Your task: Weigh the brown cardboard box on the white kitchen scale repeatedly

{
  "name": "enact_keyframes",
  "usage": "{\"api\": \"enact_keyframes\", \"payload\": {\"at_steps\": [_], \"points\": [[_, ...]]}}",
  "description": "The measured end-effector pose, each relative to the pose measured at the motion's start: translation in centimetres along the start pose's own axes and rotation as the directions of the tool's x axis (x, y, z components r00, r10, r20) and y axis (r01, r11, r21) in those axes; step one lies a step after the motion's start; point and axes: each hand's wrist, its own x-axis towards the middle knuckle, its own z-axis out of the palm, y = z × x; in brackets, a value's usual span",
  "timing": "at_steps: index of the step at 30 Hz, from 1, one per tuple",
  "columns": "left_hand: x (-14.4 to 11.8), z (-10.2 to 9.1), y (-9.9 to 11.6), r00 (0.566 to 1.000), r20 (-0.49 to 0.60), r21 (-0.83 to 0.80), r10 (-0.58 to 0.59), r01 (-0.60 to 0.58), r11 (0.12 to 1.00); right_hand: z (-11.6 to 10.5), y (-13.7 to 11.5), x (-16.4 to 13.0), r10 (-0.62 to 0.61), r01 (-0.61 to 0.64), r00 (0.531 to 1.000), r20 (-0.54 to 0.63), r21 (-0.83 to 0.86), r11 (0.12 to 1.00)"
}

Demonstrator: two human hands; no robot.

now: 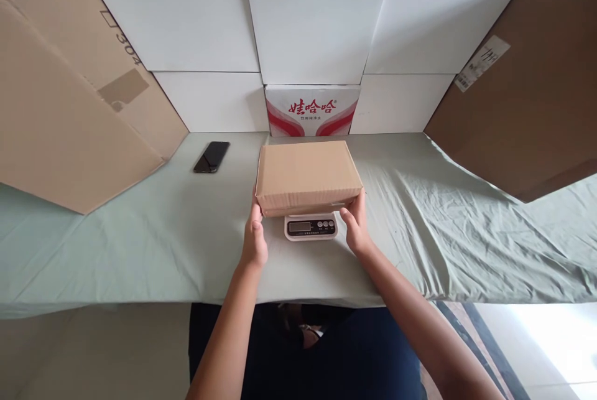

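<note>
- Table (140,251): covered with a pale green, creased cloth; carries everything listed below.
- White cartons (312,27): stacked as a back wall, well beyond the fingertips.
- Large brown cardboard sheets: one (69,114) leaning far left of the left hand's fingers, one (527,95) leaning far right of the right hand's fingers.
- Printed carton (312,111): white with red characters, straight beyond the fingers, behind the small box.
- Small cardboard box (308,176): brown, closed, lying flat over a scale, held between the fingers of both hands.
- Left hand (254,241): fingers curled against the box's near left corner, gripping its side.
- Right hand (357,226): fingers wrapped on the box's near right corner, thumb toward the front edge, gripping.
- Kitchen scale (311,226): white, dark display and buttons showing between the two hands; mostly under the box. Whether the box rests on it cannot be told.
- Phone (211,157): black, screen dark, left of and beyond the left fingers, apart from the box.
</note>
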Motion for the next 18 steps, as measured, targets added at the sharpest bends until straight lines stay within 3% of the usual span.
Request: {"api": "enact_keyframes", "payload": {"at_steps": [18], "points": [[1.2, 0.3, -0.3, 0.996, 0.017, 0.046, -0.090, 0.089, 0.995, 0.2, 0.0, 0.2, 0.032, -0.033, 0.996, -0.078, -0.011, 0.999]]}}
